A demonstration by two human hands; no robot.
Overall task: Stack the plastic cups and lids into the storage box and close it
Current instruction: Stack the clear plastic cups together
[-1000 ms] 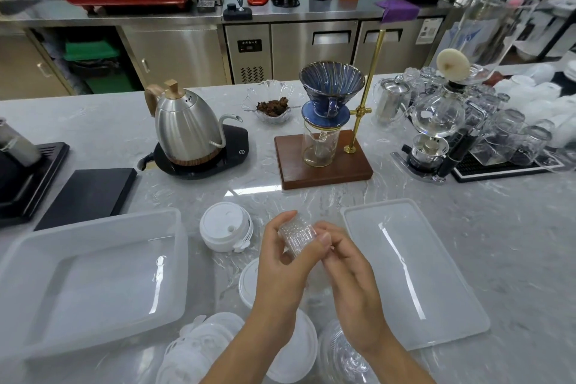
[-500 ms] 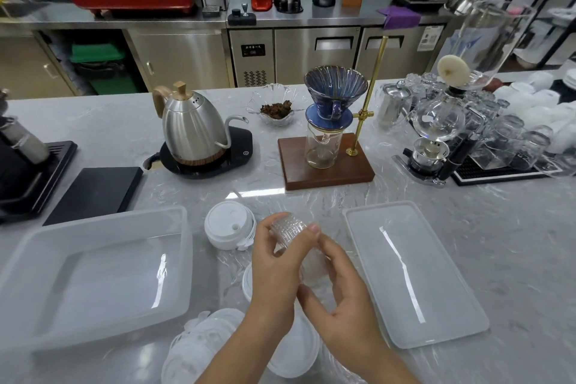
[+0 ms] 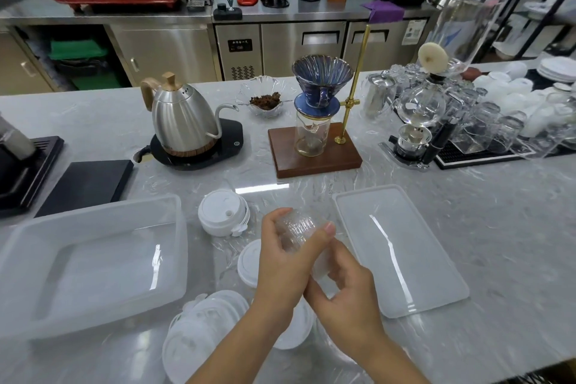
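Here both hands, left hand (image 3: 285, 262) and right hand (image 3: 346, 296), close their fingers on one clear ribbed cup (image 3: 296, 229) over the tabletop (image 3: 498, 227), between the one open storage box (image 3: 90, 262) leftward and its one flat lid (image 3: 402, 246) rightward

Both bare forearms rise from the bottom edge of the frame and meet just below the centre. The left hand (image 3: 286, 262) sits higher, its back toward the camera, fingers curled and thumb (image 3: 324, 232) pressed across in a closed grip. The right hand (image 3: 346, 293) is lower and to the right, touching the left, its fingers cupped upward.
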